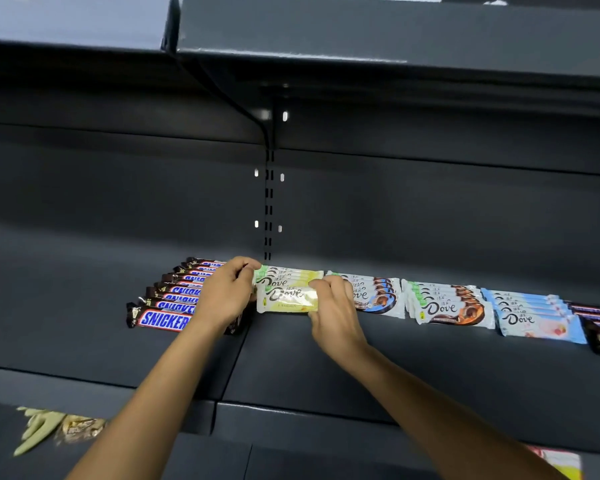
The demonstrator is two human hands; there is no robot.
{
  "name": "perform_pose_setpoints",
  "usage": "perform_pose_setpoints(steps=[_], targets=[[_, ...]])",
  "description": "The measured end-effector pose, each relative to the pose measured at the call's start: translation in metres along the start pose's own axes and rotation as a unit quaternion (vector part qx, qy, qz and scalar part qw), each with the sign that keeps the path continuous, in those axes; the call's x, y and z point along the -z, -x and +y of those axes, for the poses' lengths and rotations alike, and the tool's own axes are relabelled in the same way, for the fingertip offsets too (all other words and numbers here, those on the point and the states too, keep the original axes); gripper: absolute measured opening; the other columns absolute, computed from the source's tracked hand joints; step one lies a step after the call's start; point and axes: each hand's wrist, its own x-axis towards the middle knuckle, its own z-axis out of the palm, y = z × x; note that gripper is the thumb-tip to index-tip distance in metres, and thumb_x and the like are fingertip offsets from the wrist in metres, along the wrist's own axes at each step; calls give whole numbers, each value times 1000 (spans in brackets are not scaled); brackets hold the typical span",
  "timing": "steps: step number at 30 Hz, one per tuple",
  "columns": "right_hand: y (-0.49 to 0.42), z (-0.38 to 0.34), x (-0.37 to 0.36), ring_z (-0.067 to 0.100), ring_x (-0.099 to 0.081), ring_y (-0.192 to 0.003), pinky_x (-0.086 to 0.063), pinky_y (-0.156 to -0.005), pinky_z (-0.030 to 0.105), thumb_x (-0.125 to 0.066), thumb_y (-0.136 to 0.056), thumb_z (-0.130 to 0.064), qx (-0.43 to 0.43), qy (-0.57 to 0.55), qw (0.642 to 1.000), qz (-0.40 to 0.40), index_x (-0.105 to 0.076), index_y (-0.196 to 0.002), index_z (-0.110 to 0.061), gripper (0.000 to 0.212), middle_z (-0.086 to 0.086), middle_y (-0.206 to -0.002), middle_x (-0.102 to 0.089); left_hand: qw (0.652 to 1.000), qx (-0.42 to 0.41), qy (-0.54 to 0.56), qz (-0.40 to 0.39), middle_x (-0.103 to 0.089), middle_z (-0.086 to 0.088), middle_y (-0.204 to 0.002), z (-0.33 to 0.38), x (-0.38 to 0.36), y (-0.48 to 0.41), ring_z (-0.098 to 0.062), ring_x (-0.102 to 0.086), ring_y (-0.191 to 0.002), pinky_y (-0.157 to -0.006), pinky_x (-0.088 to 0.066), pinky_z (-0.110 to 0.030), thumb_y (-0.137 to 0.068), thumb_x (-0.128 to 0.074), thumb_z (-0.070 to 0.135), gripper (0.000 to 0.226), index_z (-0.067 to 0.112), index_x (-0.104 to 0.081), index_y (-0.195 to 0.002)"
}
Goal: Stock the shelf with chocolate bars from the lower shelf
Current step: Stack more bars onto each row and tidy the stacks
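Pale yellow Dove bar [286, 299] held at both ends on the dark shelf [291, 358].
The bar lies flat at the front of a yellow Dove row [288, 276], near the middle of the shelf. The right hand [333, 306] has its fingers curled round the bar's right end. The left hand [227, 292] has its fingers bent round the row's left end at the back. At nine o'clock of the bar, touching the left hand, lies a Snickers row [167, 306]. At three o'clock come brown-swirl Dove rows [447, 308], then a blue Dove row [534, 318]. Down at seven o'clock, loose pale packets [42, 427] lie on the lower shelf [0, 441].
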Motion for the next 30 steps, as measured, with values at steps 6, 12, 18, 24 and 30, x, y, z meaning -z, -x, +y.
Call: perform_pose_setpoints(steps=[6, 12, 18, 24, 30], targets=[[-19, -11, -20, 29, -37, -114, -33, -96, 27, -50, -71, 18, -36, 8, 999, -23, -48, -126, -2, 59, 14, -121, -43, 999, -13, 27, 38, -64, 13, -91, -12, 6, -8, -14, -67, -77, -74, -47, -30, -97, -38, 22, 26, 26, -63, -101], [-24, -14, -35, 25, -37, -113, -37, -94, 27, -52, -79, 13, -40, 30, 997, -61, -44, -131, -4, 55, 10, -123, -39, 993, -56, 43, 94, -61, 10, -75, -18, 13, -15, 8, -57, -59, -64, -42, -27, -98, -39, 21, 24, 26, -62, -99], [-30, -11, -35, 22, -36, -115, -36, -98, 25, -56, -84, 2, -61, 15, 995, -73, -43, -133, -4, 51, 8, -121, -37, 991, -81, 54, 92, -61, 2, -75, -19, 14, -17, 8, -57, -55, -57, -39, -25, -99, -38, 20, 25, 24, -62, -101], [-29, -10, -34, 19, -35, -119, -31, -99, 18, -58, -85, -9, -83, -7, 993, -79, -43, -134, -2, 51, 6, -122, -36, 992, -88, 63, 68, -55, 8, -80, -26, 5, -23, -8, -68, -74, -62, -40, -29, -99, -38, 24, 25, 28, -62, -101], [-29, -8, -38, 21, -35, -115, -30, -99, 22, -57, -89, -14, -62, 42, 995, -70, -48, -128, -6, 41, 6, -122, -40, 991, -104, 64, 52, -61, -2, -98, -25, -1, -21, -5, -67, -73, -62, -44, -27, -99, -37, 23, 26, 30, -62, -102]])
